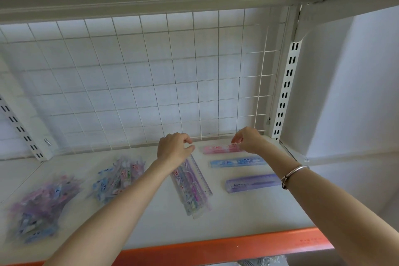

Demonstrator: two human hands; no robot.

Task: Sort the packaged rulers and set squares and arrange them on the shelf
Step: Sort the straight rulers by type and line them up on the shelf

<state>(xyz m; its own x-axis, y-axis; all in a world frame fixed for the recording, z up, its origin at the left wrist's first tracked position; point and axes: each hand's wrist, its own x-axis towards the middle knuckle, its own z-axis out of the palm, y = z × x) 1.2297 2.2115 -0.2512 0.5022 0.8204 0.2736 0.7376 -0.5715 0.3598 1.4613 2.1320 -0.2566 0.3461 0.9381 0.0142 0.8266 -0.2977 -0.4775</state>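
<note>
Placing the pink ruler pack point(218, 149) at the back of the shelf point(237, 214)

R hand point(248, 141) pinched the right end of the pink ruler pack, which lay crosswise near the wire grid point(151, 75) at the rear. L hand point(175, 149) hovered w/ fingers curled over the far end of the clear set stack point(191, 185). That end was hidden under the hand, so I could not tell whether it gripped the stack or held nothing.

Risks, as I judged them:
- The pink pack was held by one end only. A slippery sleeve could pivot or slip from the pinch and land skewed vs. the blue ruler pack point(237, 162) just in front of it.
- The pack sat close to the grid, so a push too far back could jam its edge against the wires.
- The clear set stack lay loose and slightly fanned. A nudge from the L forearm could spread it toward the purple ruler pack point(252, 182).
- The two unsorted heaps looked unsteady and could slide if brushed.

Containers and contents: no bin or box was in view, and the shelf itself carried everything. Each item sat in its own clear plastic sleeve. Pink, blue and purple packs lay in a row front to back on the right, apart from each other. The near heap point(118, 177) and the far-left heap point(41, 207) held mixed packs, too blurred to tell rulers from set squares.
</note>
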